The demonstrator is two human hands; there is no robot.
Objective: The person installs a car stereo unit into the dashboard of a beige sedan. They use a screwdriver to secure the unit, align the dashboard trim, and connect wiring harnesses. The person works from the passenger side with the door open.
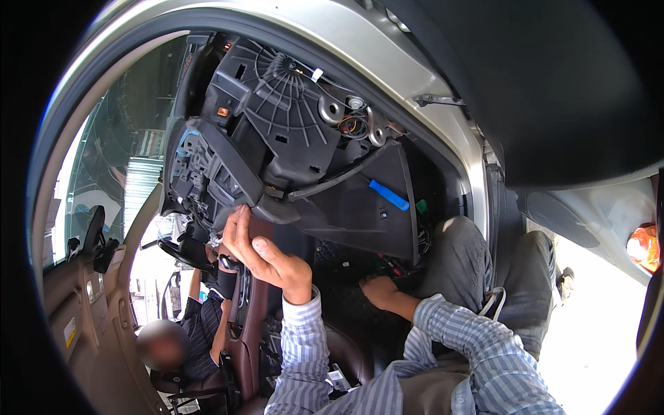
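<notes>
Trim (235, 162) runs along the stripped dash (283, 155), in front of the person, near some exposed wiring (354, 127). The left hand (271, 259) reaches to its near end, fingers outstretched and thumb apart from their tips; whether they touch it is unclear. The hands are well apart. The step looks like feeling or steadying that end, and the next move probably calls for a surer hold there. The right hand (384, 292) sits low, near the knee (460, 249); its fingers fade into shadow, so I cannot tell whether it grips anything. A red handle (391, 265) nearby is partly hidden, and the co-worker's (199, 333) hands are hard to make out.
</notes>
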